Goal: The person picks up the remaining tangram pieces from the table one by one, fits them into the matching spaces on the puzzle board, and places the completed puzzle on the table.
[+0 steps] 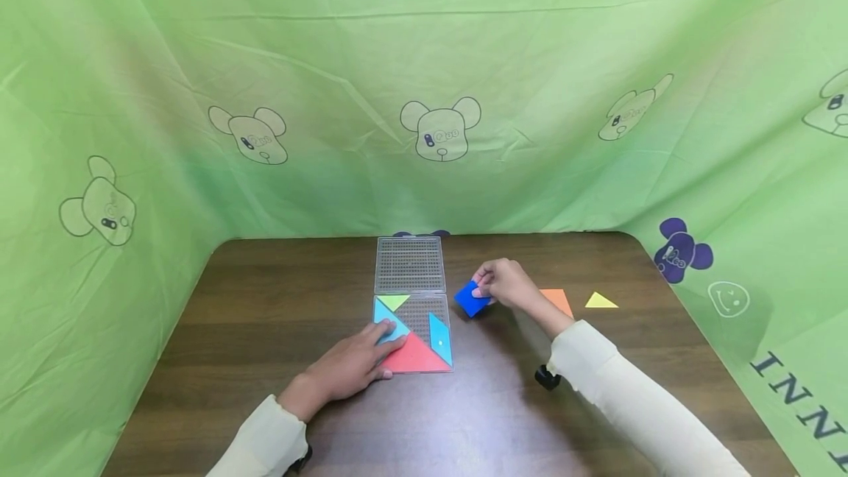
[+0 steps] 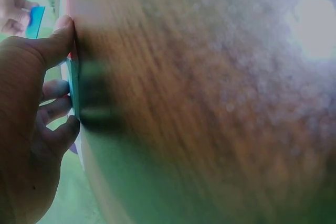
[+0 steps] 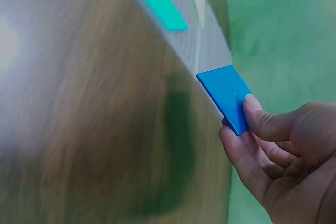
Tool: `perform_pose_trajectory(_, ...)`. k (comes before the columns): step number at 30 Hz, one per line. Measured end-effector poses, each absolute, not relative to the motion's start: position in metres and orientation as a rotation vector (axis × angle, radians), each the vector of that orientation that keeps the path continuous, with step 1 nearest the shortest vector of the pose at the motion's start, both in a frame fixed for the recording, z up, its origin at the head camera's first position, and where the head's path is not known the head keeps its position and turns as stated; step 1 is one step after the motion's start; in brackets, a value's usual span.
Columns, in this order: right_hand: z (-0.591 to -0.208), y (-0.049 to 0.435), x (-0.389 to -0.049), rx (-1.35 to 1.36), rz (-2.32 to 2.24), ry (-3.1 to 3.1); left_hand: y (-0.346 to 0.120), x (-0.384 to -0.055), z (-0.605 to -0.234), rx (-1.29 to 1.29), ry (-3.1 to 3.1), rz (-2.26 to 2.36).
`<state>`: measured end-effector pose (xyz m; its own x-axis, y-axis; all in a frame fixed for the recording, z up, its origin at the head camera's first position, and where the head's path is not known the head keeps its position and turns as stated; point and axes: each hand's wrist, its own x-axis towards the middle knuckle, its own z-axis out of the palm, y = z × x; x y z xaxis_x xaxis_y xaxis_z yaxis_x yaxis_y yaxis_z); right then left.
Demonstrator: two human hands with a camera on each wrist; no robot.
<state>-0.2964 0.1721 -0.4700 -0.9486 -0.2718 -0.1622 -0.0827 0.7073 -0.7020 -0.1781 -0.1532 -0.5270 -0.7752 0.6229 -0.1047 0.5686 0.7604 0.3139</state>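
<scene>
Right hand [image 1: 506, 283] with blue square [image 1: 470, 301], apparently.

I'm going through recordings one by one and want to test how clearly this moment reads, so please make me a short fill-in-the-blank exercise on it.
1. The right grip pinches a flat piece coloured ____.
2. In the head view, the light-blue parallelogram lies along the case's ____ edge.
3. The small triangle inside the case is ____.
4. The loose piece farthest from the case is ____.

Missing words: blue; right; green; yellow.
</scene>
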Motion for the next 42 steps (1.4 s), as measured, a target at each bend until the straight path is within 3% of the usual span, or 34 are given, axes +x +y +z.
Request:
perform_pose_trajectory(16,-0.476,0.116,-0.300,-0.283,-1.209,2.562,-0.153,-0.178,-0.527,0.910,2.741,0.408)
perform_pose_trajectory(42,-0.494,0.071,-0.296,-0.455,-1.167,2.518,-0.152,-0.180,-0.528,0.919,2.732,0.398)
